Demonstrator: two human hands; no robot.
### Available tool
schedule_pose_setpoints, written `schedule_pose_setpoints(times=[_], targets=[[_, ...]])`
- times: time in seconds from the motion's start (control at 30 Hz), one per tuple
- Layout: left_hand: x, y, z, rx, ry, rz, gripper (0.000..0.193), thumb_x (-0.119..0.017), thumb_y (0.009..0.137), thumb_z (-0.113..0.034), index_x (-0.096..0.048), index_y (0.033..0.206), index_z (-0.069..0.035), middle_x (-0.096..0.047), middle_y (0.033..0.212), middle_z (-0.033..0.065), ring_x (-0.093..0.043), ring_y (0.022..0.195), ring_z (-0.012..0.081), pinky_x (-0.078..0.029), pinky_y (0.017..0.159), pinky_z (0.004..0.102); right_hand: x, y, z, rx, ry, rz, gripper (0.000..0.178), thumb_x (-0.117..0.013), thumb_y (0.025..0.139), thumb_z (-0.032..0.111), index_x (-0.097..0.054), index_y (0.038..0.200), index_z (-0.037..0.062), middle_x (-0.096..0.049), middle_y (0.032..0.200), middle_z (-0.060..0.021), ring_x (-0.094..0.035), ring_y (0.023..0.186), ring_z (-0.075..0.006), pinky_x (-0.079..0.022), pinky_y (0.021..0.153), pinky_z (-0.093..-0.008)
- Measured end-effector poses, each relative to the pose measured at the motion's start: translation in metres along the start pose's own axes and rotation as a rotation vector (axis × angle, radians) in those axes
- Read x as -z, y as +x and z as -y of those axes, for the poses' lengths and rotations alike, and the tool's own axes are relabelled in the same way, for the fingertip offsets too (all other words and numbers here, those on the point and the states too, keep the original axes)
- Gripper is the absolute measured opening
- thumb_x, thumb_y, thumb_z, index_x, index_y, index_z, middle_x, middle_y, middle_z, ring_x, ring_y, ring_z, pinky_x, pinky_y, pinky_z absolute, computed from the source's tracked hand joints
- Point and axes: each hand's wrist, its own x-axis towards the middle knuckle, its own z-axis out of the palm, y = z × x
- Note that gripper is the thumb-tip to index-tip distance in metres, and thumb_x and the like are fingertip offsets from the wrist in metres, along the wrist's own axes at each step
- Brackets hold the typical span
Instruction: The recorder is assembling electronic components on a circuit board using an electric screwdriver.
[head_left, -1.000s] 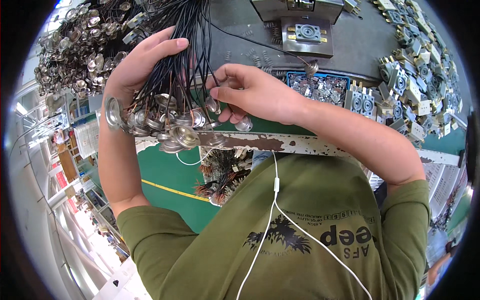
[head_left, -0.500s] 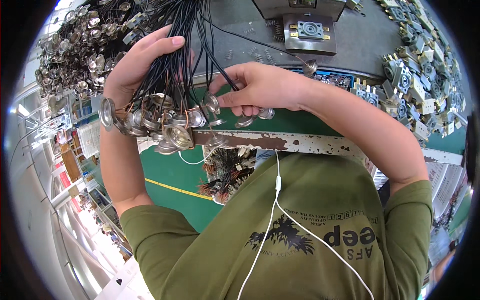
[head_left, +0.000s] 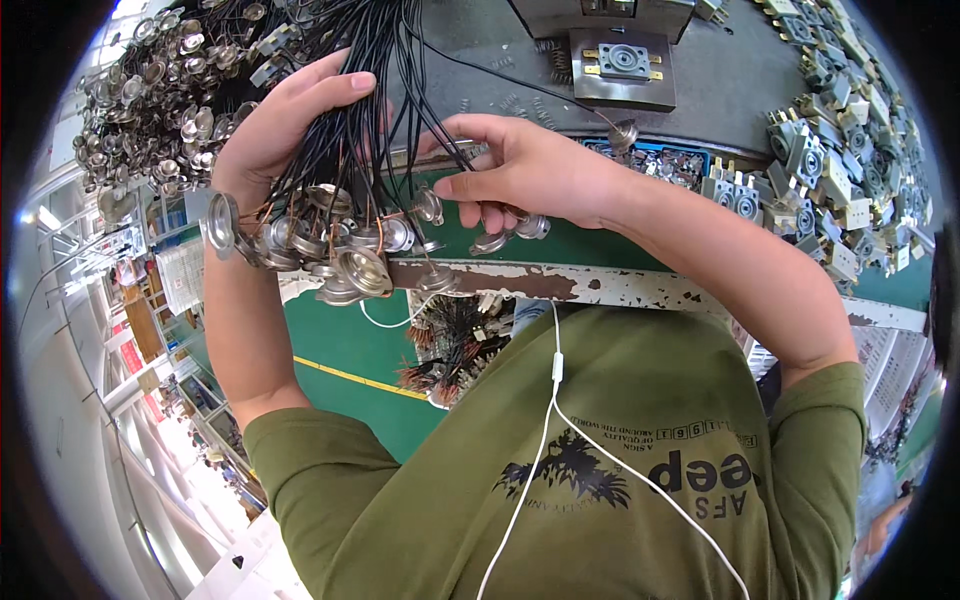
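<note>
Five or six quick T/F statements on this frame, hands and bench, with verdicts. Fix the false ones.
1. The left hand is wrapped around a bundle of black wires. True.
2. A grey part sits on the metal block. True.
3. The right hand rests on the metal block. False: its fingers are bent at black wires just right of the bundle.
4. The big pile of grey parts lies on the person's left. False: it lies on the right.
5. Round metal caps are at the ends of the black wires nearest the person. True.
6. The person's shirt is red. False: it is olive green.
</note>
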Motion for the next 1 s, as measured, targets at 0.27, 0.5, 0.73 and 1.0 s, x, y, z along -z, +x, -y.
schedule_pose_setpoints(times=[0.27,0.5,0.73,1.0], targets=[[-0.006,0.0,-0.001,-0.067,-0.043,-0.065,0.043,-0.067,0.1,-0.024,-0.057,0.133,0.003,-0.071,0.111,0.0058,-0.069,0.093,0.0101,-0.058,0.079,0.0251,-0.003,-0.004,0.009,0.028,-0.007,-0.086,0.032,-0.072,0.099,0.03,-0.064,0.124,0.012,-0.063,0.069,0.0012,-0.054,0.053,-0.0041,-0.041,0.048,-0.0206],[-0.018,-0.001,0.005,-0.059,-0.009,-0.162,0.033,-0.064,0.1,-0.028,-0.056,0.12,-0.002,-0.068,0.09,0.006,-0.063,0.069,0.0077,-0.052,0.059,0.0211,-0.005,-0.001,0.007,0.069,-0.155,-0.094,0.023,-0.067,0.101,0.03,-0.063,0.107,0.0088,-0.057,0.062,0.0016,-0.052,0.05,-0.0061,-0.042,0.047,-0.0246],[-0.02,-0.003,0.001,-0.061,-0.043,-0.16,0.033,-0.063,0.101,-0.027,-0.056,0.121,-0.002,-0.067,0.089,0.0052,-0.063,0.069,0.007,-0.052,0.059,0.0215,-0.003,-0.002,0.011,0.023,-0.062,-0.048,0.042,-0.069,0.1,0.03,-0.057,0.137,0.012,-0.058,0.064,0.0003,-0.051,0.047,-0.0071,-0.041,0.046,-0.0245],[-0.01,0.0,0.001,-0.032,-0.026,-0.217,0.033,-0.062,0.101,-0.027,-0.056,0.123,-0.002,-0.068,0.089,0.0051,-0.063,0.068,0.0061,-0.052,0.057,0.0201,0.023,0.004,0.01,-0.073,0.357,0.281,0.042,-0.032,0.114,0.036,-0.058,0.134,0.0095,-0.073,0.093,-0.0097,-0.057,0.053,-0.0092,-0.045,0.05,-0.023]])
